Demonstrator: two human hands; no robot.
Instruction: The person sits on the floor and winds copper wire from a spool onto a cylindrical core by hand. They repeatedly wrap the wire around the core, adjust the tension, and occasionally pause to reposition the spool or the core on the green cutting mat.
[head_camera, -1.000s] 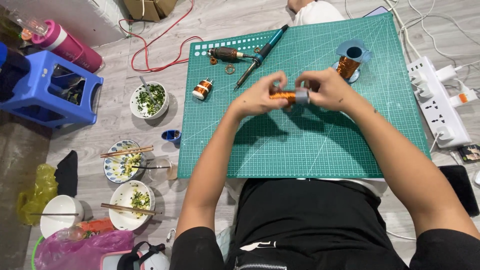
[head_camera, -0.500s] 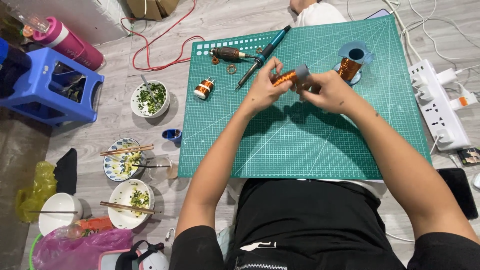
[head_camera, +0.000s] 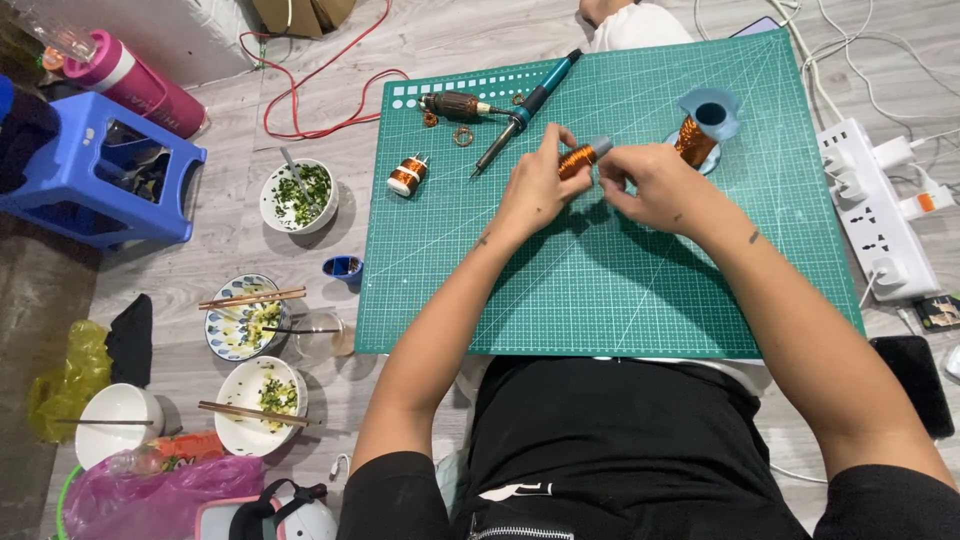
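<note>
**Fingers of both hands met on a copper coil above the green mat**

The fingers (head_camera: 553, 150) of the left hand (head_camera: 535, 185) were curled shut around a small copper-wound coil (head_camera: 577, 158), gripping its orange winding from the left. The fingers (head_camera: 612, 170) of the right hand (head_camera: 650, 185) were pinched closed at the coil's grey end cap, just right of the left fingers, so both hands touched the same piece. The coil lay tilted, its grey end pointing up and away from the person, and was held above the green cutting mat (head_camera: 600, 290) rather than resting on it.

Just beyond the left fingers lay a teal-handled soldering iron (head_camera: 528, 105), angled across the mat's far part. Farther to the left of it lay a dark motor rotor (head_camera: 455, 105) with a shaft, and near that a second small copper coil (head_camera: 407, 175) rested on the mat's left side. Close to the right of the right fingers stood a spool of copper wire (head_camera: 697, 135) with a pale blue flange.

Well to the right of the fingers, off the mat, a white power strip (head_camera: 875, 215) lay on the floor with plugs in it. Well to the left, also on the floor, stood bowls of food (head_camera: 298, 195) with chopsticks and a blue plastic stool (head_camera: 95, 170).
</note>
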